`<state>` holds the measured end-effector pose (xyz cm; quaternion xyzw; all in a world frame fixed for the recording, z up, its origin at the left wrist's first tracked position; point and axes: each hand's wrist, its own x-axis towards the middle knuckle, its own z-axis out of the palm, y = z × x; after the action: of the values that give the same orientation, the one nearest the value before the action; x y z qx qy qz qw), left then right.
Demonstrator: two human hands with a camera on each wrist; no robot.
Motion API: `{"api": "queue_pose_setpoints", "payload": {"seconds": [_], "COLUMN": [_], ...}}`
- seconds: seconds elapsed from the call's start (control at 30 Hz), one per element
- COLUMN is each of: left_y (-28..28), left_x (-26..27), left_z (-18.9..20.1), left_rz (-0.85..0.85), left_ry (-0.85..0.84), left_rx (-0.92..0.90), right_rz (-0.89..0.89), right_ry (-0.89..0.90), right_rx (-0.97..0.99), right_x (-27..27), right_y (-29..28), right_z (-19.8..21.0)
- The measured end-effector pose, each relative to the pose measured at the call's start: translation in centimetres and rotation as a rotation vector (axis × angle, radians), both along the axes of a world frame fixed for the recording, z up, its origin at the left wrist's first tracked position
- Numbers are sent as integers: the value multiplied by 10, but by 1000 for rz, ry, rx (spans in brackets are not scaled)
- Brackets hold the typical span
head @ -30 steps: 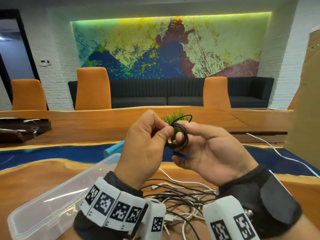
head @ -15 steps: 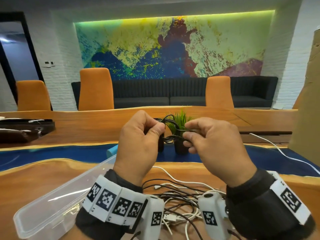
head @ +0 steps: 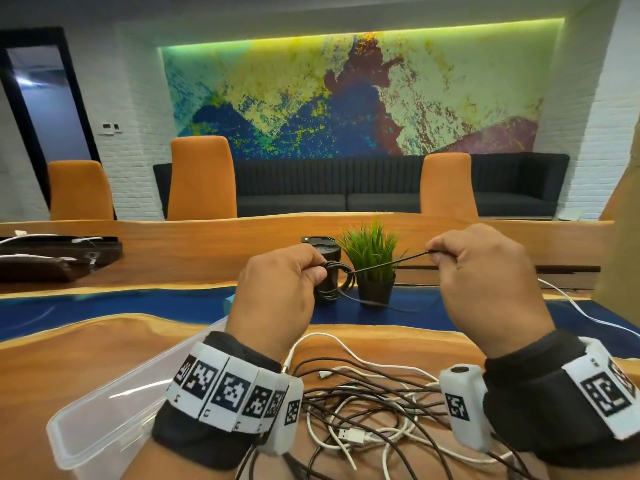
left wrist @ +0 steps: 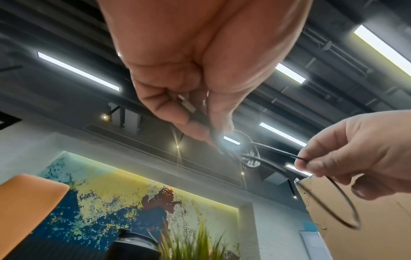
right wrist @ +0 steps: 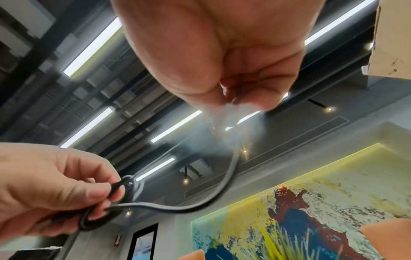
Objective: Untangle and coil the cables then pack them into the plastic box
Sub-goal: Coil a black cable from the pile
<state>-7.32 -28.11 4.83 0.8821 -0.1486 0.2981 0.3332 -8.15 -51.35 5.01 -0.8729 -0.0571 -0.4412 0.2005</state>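
A thin black cable point(head: 388, 263) is held up above the table between both hands. My left hand point(head: 313, 271) pinches its small coil point(right wrist: 104, 209), with a metal plug point(left wrist: 188, 106) showing between the fingers. My right hand point(head: 434, 254) pinches the loose end point(left wrist: 286, 154) and holds it out to the right, so a strand runs taut from the coil. A tangle of black and white cables point(head: 367, 407) lies on the wooden table below my wrists. The clear plastic box point(head: 104, 420) sits at the lower left, beside my left forearm.
A small potted plant point(head: 374, 265) and a black cylinder point(head: 325, 271) stand on the blue strip behind my hands. A white cable point(head: 581, 306) trails off right. A brown cardboard panel point(head: 623, 237) stands at the right edge, dark items point(head: 52, 258) lie far left.
My hands have drawn apart. The right hand let go of the coil and pulled a strand out to the right, while the left hand kept the coil.
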Motion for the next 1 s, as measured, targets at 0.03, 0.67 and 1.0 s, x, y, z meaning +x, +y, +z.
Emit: {"api": "queue_pose_setpoints", "payload": {"seconds": [0.03,0.67,1.0], "left_y": [2,1,8], "left_x": [1,-12,-9], "left_z": [0,15,18], "left_rz": [21,-229,-74], "left_ry": [9,-95,-308], "left_rx": [1,-408,-320], "right_rz": [-20,-36,-79], "right_ry": [26,-63,-21], "right_rx": [-6,161,124], "right_x": [2,10,3], "right_y": [0,-5,-2], "right_z": [-2,-9,-1]}}
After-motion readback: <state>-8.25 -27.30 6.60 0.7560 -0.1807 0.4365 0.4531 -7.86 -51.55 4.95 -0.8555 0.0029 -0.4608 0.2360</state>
